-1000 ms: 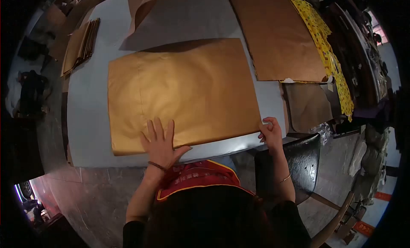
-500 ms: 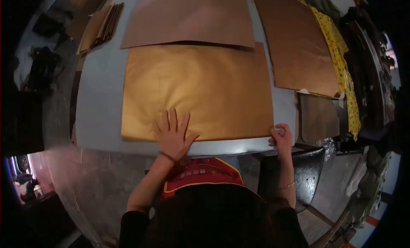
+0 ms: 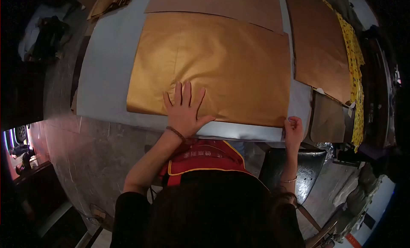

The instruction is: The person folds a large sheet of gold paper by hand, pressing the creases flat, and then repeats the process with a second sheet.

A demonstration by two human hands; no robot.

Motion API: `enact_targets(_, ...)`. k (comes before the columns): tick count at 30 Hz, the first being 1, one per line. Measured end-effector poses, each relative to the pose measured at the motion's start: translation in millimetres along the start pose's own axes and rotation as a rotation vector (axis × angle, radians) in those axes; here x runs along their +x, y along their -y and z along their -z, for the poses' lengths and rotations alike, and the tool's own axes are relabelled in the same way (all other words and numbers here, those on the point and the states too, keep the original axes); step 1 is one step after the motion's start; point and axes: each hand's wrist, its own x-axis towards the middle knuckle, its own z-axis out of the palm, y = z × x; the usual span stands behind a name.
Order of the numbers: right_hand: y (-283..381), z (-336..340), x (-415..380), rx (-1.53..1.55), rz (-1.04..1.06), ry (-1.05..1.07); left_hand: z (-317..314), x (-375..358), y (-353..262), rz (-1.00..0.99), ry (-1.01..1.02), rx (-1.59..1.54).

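A large gold sheet (image 3: 239, 68), creased and slightly rippled, lies across the table in front of me. My left hand (image 3: 184, 111) rests flat on its near edge, fingers spread and thumb pointing right. At the sheet's near right corner, my right hand (image 3: 293, 130) has its fingers curled and pinched on the corner. The sheet's far edge meets a brown paper sheet (image 3: 218, 2), which appears to lie over it.
The grey tabletop (image 3: 102, 77) shows around the sheets. To the right lie a brown board (image 3: 318, 43), yellow patterned material (image 3: 353, 51) and a smaller brown piece (image 3: 328, 120). Folded cardboard (image 3: 106, 2) sits at the far left. A black chair (image 3: 299, 171) stands by the near edge.
The view has shifted, and the gold sheet sits slightly rotated in it. My left hand stays flat on the sheet; my right hand stays at the near right corner.
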Motion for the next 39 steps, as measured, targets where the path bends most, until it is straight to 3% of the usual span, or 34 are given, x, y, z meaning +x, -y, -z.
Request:
enact_targets(2, 4, -17, -8, -0.665, 0.525, -0.377, -2, -1, 1, 0.005, 0.001, -0.004)
enact_targets(4, 11, -46, -17, -0.832, 0.925, -0.418, 0, 0, 0, 0.007, 0.004, 0.001)
enact_targets(6, 34, -95, -46, -0.768, 1.081, -0.028, 4, 1, 0, 0.015, 0.025, 0.015)
enact_targets(9, 34, -161, -77, -0.569, 1.121, 0.469, -1, 0, 0, 0.011, 0.015, -0.004)
enact_targets(11, 23, -182, -87, -0.649, 1.165, 0.419, -6, 1, 3, -0.031, -0.005, 0.238)
enact_targets(12, 18, -185, -89, -0.730, 1.209, 0.381, -6, 1, 3, -0.031, -0.028, 0.166)
enact_targets(20, 1, -151, -89, -0.902, 0.991, 0.278, 0, 0, 1, -0.013, 0.053, 0.039)
enact_targets(23, -13, -121, -82, -0.891, 0.840, 0.120, -1, 0, 1, -0.030, -0.005, 0.080)
enact_targets(25, -26, -98, -76, -1.097, 0.697, -0.112, -5, -1, 2, -0.044, -0.039, 0.062)
enact_targets(32, -55, -43, -63, -1.235, 0.345, -0.411, -5, 0, 0, -0.040, -0.037, 0.040)
enact_targets(36, -37, -51, -50, -1.115, 0.349, -0.527, -2, 1, 1, -0.019, -0.009, 0.052)
enact_targets(38, -17, -75, -47, -0.914, 0.680, -0.439, -2, 0, 2, -0.033, -0.019, 0.037)
enact_targets(39, 3, -91, -51, -0.924, 0.737, -0.264, -1, 0, 3, -0.021, -0.032, 0.047)
